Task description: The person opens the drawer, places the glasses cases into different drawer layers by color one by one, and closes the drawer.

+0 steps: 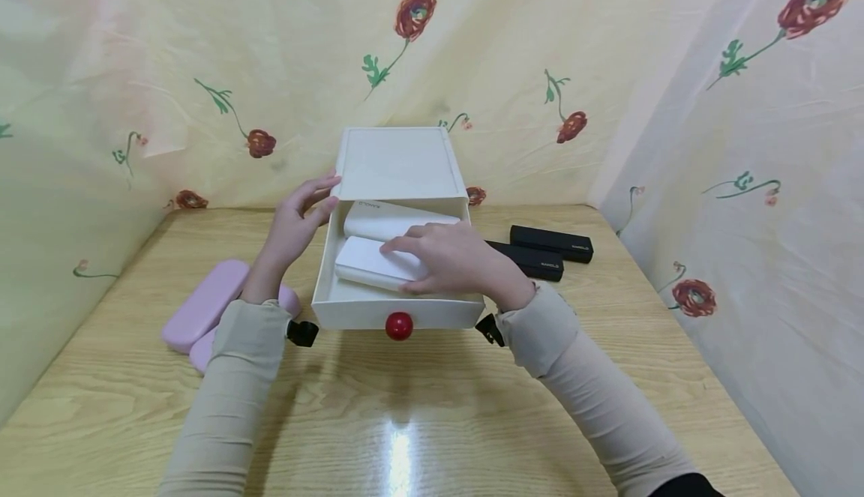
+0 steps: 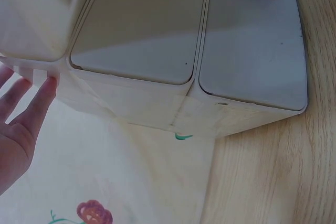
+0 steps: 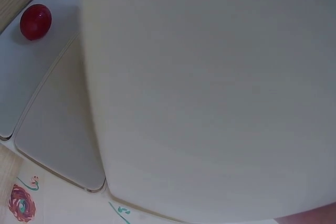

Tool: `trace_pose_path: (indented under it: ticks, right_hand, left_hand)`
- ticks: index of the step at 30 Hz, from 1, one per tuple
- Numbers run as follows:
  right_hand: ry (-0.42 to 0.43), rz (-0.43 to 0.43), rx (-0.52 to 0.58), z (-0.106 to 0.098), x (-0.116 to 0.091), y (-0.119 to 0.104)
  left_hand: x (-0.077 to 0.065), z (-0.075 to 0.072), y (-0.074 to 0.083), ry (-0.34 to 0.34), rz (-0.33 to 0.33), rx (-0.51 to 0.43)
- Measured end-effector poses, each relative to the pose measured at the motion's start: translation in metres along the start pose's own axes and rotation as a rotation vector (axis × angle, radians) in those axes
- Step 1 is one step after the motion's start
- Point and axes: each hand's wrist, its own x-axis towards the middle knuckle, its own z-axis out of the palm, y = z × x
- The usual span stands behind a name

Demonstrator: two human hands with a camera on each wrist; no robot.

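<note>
A white drawer cabinet stands with its top drawer pulled out, a round red knob on that drawer's front. Two white oblong cases lie inside: the rear case, with small lettering, and the front case. My right hand reaches into the drawer and holds the front case, index finger on top and thumb at its near side. At the cabinet's left side, my left hand rests its fingers against the edge. The left wrist view shows those fingers extended along the cabinet.
Two black oblong cases lie on the table to the right of the cabinet, one partly behind my right hand. On the left are lilac rounded cases, partly covered by my left forearm. A flowered cloth hangs behind.
</note>
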Motion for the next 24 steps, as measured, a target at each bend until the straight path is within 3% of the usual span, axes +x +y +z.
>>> trace_pose_path:
  ticks: [24]
  right_hand:
    - [0.002, 0.046, 0.033, 0.0025, -0.0034, -0.005]
  left_hand:
    - [0.001, 0.001, 0.0022, 0.008, -0.013, 0.019]
